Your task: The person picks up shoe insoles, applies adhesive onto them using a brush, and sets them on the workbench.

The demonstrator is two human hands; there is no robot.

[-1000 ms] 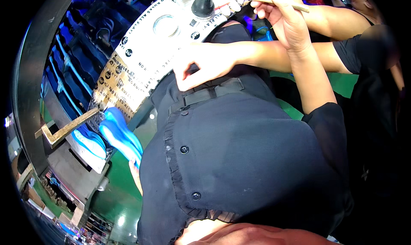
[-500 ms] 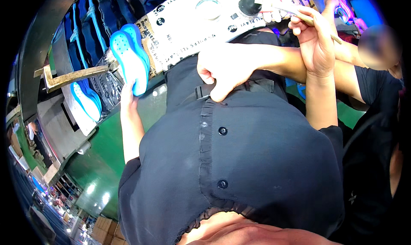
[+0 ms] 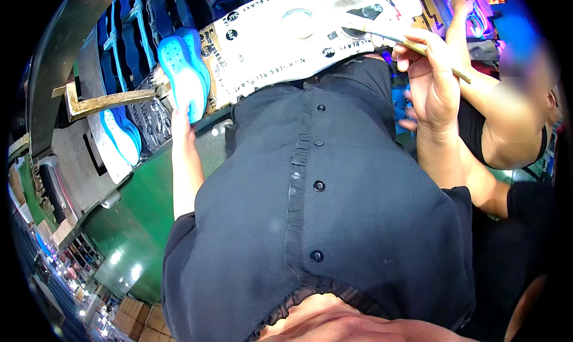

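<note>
Two blue soles stood at the left hand, its fingers touching the lower edge; their curl could not be told. The right hand pinched a brush over the printed board. A co-worker's arm crowded the right.

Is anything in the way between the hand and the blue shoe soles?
No. The left hand is already at the blue soles, its fingers touching their lower end, with nothing between them. The right hand is elsewhere, holding a thin stick over the white printed sheet.
</note>
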